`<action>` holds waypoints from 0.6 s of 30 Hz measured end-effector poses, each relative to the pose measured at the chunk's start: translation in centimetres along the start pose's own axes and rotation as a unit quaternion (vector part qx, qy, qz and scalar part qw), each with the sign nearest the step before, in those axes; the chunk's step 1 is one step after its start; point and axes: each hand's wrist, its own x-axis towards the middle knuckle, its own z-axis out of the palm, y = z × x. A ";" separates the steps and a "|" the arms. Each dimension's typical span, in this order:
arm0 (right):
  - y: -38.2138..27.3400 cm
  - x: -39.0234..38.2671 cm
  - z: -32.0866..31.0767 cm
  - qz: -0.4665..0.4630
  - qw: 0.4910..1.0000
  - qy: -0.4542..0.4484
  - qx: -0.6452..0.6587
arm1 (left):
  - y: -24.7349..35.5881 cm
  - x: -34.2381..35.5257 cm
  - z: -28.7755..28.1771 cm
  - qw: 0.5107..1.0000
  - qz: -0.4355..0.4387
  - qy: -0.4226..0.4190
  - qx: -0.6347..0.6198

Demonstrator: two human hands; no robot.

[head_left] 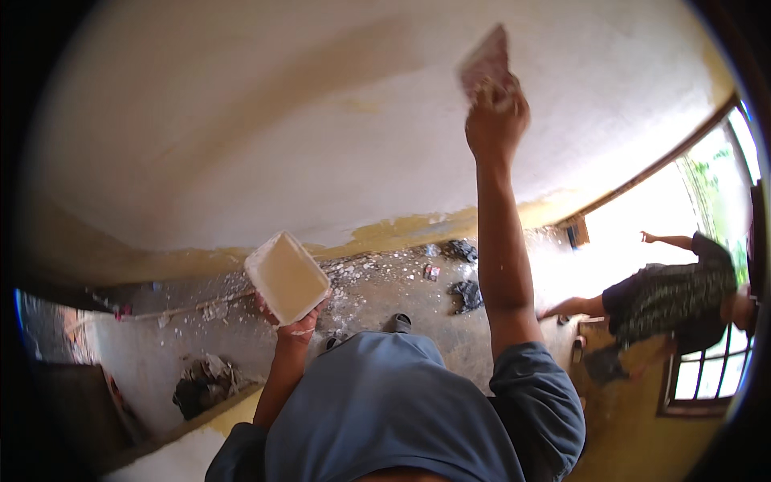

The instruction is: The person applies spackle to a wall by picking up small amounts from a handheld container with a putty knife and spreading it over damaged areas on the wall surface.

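Observation:
My right hand is raised against the upper wall, its fingers closed round a flat, reddish putty spreader that is blurred by motion. The spreader is at or close to the whitish coated wall; whether it touches is not plain. Lower down, my left hand grips a white rectangular tub from beneath and along its side. Inside the tub is a smooth cream-coloured paste. White smears mark the fingers of that hand.
White splatter and crumbs litter the floor along the wall's foot. Black plastic bags and a small red packet lie there. Another person stands at right by a bright opening and a barred window. A rag heap sits at lower left.

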 end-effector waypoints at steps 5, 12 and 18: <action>9.4 -8.2 6.9 -0.221 0.909 -0.053 -0.348 | -1.1 0.6 -0.9 0.999 0.035 0.013 -0.001; 14.3 -13.2 3.2 0.234 0.969 -0.004 -0.076 | -0.7 -1.4 -2.3 0.996 0.071 0.038 -0.048; 12.7 1.7 4.4 0.059 0.975 0.128 -0.174 | -1.2 -0.2 -2.5 0.993 0.104 0.047 -0.003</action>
